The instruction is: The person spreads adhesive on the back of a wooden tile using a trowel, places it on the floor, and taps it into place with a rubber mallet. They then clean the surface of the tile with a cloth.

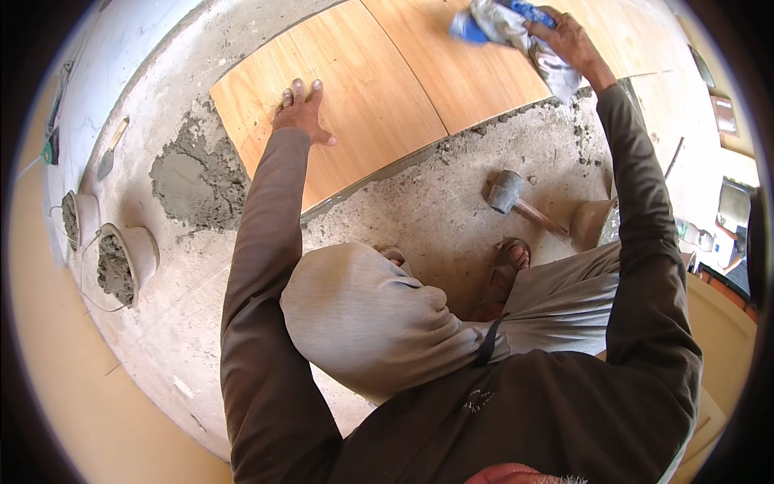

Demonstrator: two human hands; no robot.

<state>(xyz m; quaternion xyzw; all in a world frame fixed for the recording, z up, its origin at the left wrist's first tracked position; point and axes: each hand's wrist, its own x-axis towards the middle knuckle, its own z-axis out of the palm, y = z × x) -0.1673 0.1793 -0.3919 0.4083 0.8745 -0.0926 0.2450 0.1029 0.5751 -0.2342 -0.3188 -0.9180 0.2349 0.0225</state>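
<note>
My left hand (301,115) lies flat with fingers spread on a wood-look floor tile (363,129). Up at the far right, my right hand (568,42) grips a bunched white and blue rag (516,28), whose left end is blurred. The rag hangs over a second wood-look tile (468,77), and its loose lower end reaches that tile's near edge. A thin dark joint runs between the two tiles. Grey mortar shows along their near edges.
Wet mortar (193,177) is spread left of the tiles. A trowel (113,149) lies farther left, near two mortar buckets (141,254). A rubber mallet (508,192) rests on the rough floor by my foot (516,254). Another container (590,222) stands at the right.
</note>
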